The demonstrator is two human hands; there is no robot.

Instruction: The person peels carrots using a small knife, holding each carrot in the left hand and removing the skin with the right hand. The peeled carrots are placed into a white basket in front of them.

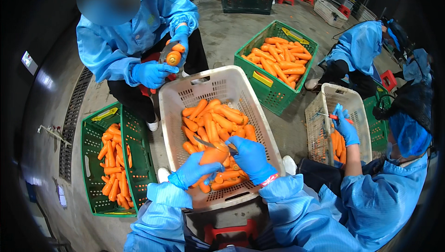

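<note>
My left hand point(191, 172), in a blue glove, holds an orange carrot point(212, 155) over a beige plastic crate point(176, 95). My right hand point(251, 157), also gloved in blue, grips a peeler whose blade point(207, 144) rests on the top of that carrot. The crate under my hands holds several peeled carrots point(218, 122). My blue sleeves come in from the lower edge.
A green crate of carrots point(95, 201) stands at my left, another green crate point(273, 95) at the far right. Across from me a person in blue peels a carrot point(174, 57). At my right another person point(345, 127) works over a beige crate point(320, 113). A red stool point(229, 233) lies below.
</note>
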